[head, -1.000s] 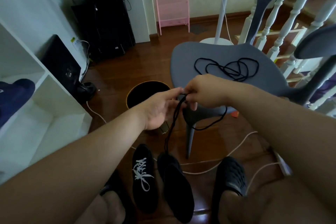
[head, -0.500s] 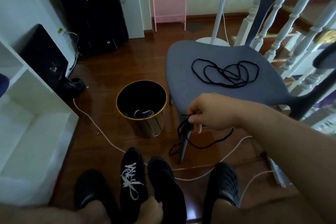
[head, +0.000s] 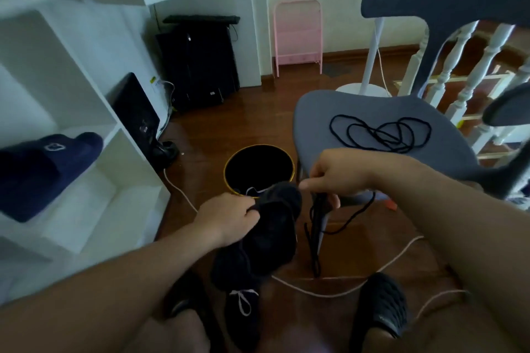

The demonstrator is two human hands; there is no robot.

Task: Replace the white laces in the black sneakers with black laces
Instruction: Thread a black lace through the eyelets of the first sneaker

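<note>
Bin (head: 229, 165) holds white lace (head: 253, 190); left grip (head: 229, 218) clamps sneaker (head: 272, 235); right grip (head: 335, 175) pinches black lace (head: 315, 226).

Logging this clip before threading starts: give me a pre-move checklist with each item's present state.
1. Left hand grips the unlaced sneaker: ok.
2. Right hand holds the black lace: ok.
3. A lace tip is pinched ready for an eyelet: cannot tell.
4. Eyelets face the person: cannot tell, too dark.
5. Spare black lace lies on the chair seat: ok.
6. Other sneaker rid of its white lace: not ok.
</note>
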